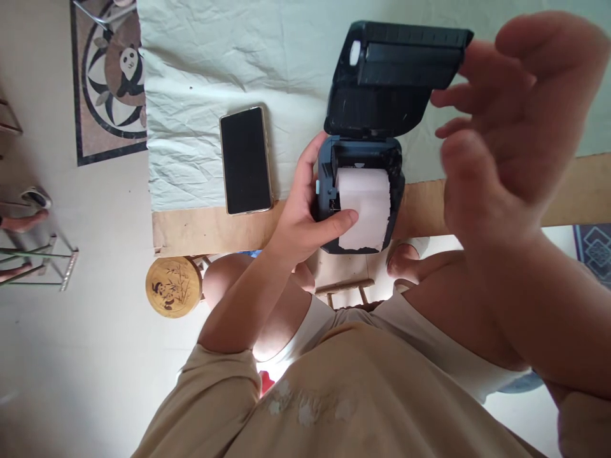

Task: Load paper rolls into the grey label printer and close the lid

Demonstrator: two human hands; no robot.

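The person's left hand [305, 219] sits at the centre of the frame, grasping a small dark printer [398, 191]. Its fingers wrap the printer's left side and its thumb lies flat across the white paper roll [367, 200] in the open bay. The loose end of the paper reaches the printer's near edge and looks torn and uneven.

The right hand [515, 121] is raised at the upper right of the frame, close to the camera and slightly blurred. It is open with fingers spread, holds nothing, and is just beside the right corner of the lid [391, 76]. Whether it touches the lid cannot be told. The lid stands tilted back, above the bay in the frame.

The printer rests at the near edge of the table [210, 229], half on a pale wrinkled cloth [200, 63] and half on bare wood. A phone [245, 159] lies screen up on the cloth, near the left hand but apart from it.

Judging by the grip, the work goes best if the left hand keeps the printer from sliding on the cloth. The thumb should press lightly, so the paper stays flat and straight without creasing.

At the lower left, on the floor, is a round stool [172, 286] with a panda picture. A panda mat [109, 76] lies at the upper left.
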